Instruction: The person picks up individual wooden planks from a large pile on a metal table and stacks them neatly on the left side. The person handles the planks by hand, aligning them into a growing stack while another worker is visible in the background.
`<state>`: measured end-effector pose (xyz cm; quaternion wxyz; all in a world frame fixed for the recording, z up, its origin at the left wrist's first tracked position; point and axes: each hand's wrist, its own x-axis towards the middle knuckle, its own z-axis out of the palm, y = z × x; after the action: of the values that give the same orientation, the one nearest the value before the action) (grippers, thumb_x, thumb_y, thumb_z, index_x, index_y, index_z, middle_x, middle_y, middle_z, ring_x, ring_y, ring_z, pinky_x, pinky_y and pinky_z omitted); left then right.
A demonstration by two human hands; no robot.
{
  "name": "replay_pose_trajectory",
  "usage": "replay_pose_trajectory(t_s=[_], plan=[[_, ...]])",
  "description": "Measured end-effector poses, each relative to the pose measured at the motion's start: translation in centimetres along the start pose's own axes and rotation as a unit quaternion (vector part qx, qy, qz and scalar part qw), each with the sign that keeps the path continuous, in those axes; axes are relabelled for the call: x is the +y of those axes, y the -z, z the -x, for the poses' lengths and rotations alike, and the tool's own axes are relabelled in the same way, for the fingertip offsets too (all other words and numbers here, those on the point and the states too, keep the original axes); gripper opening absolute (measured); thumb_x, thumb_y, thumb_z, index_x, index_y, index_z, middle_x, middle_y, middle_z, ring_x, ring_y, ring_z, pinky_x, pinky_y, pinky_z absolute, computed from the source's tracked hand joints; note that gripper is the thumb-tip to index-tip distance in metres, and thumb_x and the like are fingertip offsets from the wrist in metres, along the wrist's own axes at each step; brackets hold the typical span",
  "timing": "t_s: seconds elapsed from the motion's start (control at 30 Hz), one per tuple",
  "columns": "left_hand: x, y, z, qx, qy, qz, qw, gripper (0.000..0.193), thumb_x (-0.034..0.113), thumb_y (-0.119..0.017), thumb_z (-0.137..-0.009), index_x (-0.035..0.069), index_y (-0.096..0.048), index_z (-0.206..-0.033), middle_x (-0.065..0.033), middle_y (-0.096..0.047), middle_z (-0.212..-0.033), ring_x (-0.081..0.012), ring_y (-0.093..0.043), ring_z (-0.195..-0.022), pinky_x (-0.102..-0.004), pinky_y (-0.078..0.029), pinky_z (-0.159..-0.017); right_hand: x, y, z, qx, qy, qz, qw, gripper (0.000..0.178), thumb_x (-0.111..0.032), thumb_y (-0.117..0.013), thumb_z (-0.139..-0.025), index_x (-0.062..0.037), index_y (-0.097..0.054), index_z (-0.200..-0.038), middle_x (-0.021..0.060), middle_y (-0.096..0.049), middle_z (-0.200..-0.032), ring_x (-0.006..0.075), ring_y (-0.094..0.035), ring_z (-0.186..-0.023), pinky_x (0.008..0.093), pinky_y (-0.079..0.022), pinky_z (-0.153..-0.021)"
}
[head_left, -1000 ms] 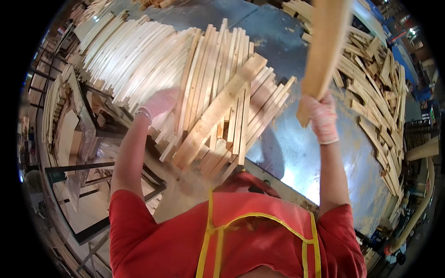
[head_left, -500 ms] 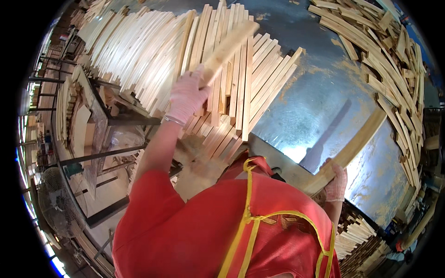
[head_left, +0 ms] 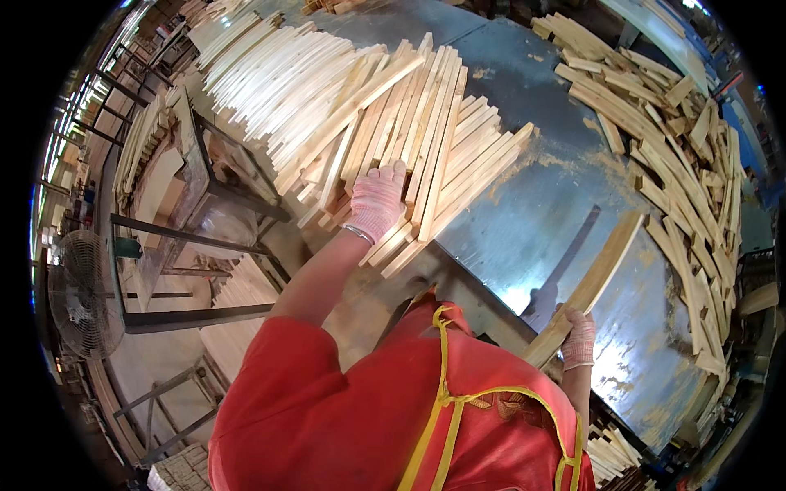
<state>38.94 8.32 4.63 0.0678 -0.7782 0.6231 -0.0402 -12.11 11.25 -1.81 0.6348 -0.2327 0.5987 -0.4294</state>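
Pale wooden slats lie stacked side by side [head_left: 409, 139] on the grey metal table [head_left: 532, 213]. Gloved in pink knit, the left hand [head_left: 377, 200] rests flat on the stack's near end, fingers together. Well apart from that stack, at the table's near edge, the right hand [head_left: 580, 337] is clamped around one long pale wooden slat [head_left: 589, 286]. Beyond it, at the table's far side from the stack, loose wooden offcuts [head_left: 679, 155] are heaped.

The tabletop [head_left: 524, 221] is sheet metal, grey, scuffed and glossy where light strikes. On it, pale bare wooden slats [head_left: 426, 139] look matt and sawn. Each hand wears a knitted cloth glove: left hand [head_left: 377, 200], right hand [head_left: 580, 337] on a wooden slat [head_left: 594, 282].
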Motion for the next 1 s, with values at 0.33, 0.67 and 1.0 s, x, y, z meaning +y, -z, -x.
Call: replay_pose_trajectory(t_s=[0.33, 0.67, 1.0], plan=[[-0.9, 1.8, -1.0, 0.153, 0.132, 0.338, 0.919, 0.06, 0.019, -0.074, -0.088, 0.012, -0.062, -0.146, -0.0183, -0.067, -0.125, -0.036, -0.069, -0.11, -0.047, -0.055, -0.1, -5.8, -10.2, -2.3, 0.106, 0.253, 0.533, 0.801, 0.09, -0.032, -0.078, -0.093, -0.0036, -0.034, -0.166, 0.0248, -0.044, -0.165, 0.0373, -0.046, -0.151, 0.0453, -0.038, -0.124], [-5.9, 9.5, 1.6, 0.136, -0.141, 0.416, 0.888, 0.041, 0.026, -0.077, -0.088, 0.012, -0.072, -0.127, -0.0124, -0.068, -0.114, -0.0356, -0.068, -0.108, -0.0454, -0.057, -0.092, -7.8, -40.8, 3.2, -0.329, 0.039, 0.049, 0.942, 0.079, -0.026, -0.067, -0.091, -0.0027, -0.042, -0.162, 0.0167, -0.066, -0.129, 0.0265, -0.067, -0.116, 0.0443, -0.058, -0.098], [-8.5, 0.3, -4.9, -0.041, -0.114, 0.097, 0.988, 0.068, 0.028, -0.064, -0.099, 0.005, -0.044, -0.159, -0.0144, -0.065, -0.139, -0.0301, -0.066, -0.122, -0.0461, -0.053, -0.101, -4.9, -34.1, -0.5, -0.159, 0.186, 0.146, 0.958, 0.087, -0.008, -0.064, -0.085, -0.0018, -0.035, -0.167, 0.0112, -0.054, -0.154, 0.0229, -0.055, -0.135, 0.0338, -0.046, -0.112]])
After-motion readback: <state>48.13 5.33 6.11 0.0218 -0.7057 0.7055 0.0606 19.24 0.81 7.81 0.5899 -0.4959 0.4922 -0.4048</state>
